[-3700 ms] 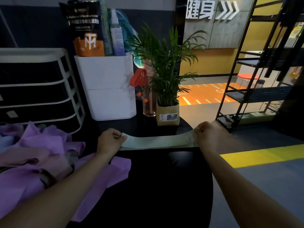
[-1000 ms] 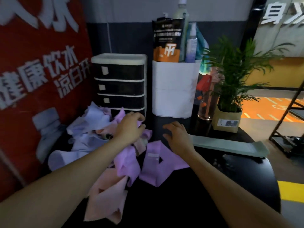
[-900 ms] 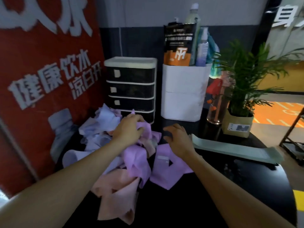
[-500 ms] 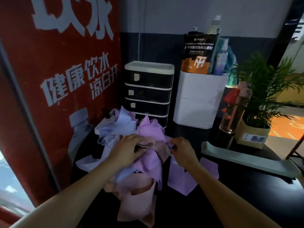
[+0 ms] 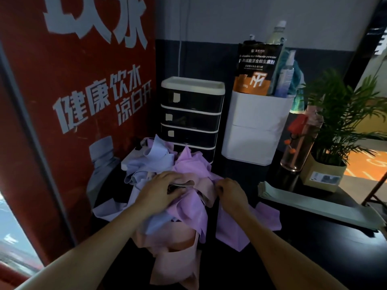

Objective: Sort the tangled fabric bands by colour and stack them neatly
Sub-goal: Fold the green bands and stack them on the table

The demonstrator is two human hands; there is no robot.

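Tangled bands: a heap [image 5: 167,185] of lilac, pale blue and pink fabric bands is lying on the left part of the black counter [image 5: 293,248], in front of the drawer unit [image 5: 191,116].
Sorted band: one pale green band [image 5: 314,208] is lying flat on the counter's right side, well apart from the heap.
Loose band: one lilac band [image 5: 240,225] is lying just right of the heap, under the right wrist.
Left hand [image 5: 161,193]: pressing down on the top of the heap, fingers curling round a pink fold.
Right hand [image 5: 231,192]: fingers bent, pinching the heap's right edge.
Count: three colours in the heap; separate bands there cannot be counted, since they overlap.
Risk: pulling one band free is likely dragging its knotted neighbours along, and pink pieces hanging over the near edge could slide off the counter.
Surroundings: one white bin [image 5: 255,126], one potted plant [image 5: 335,126], one red poster [image 5: 73,80].
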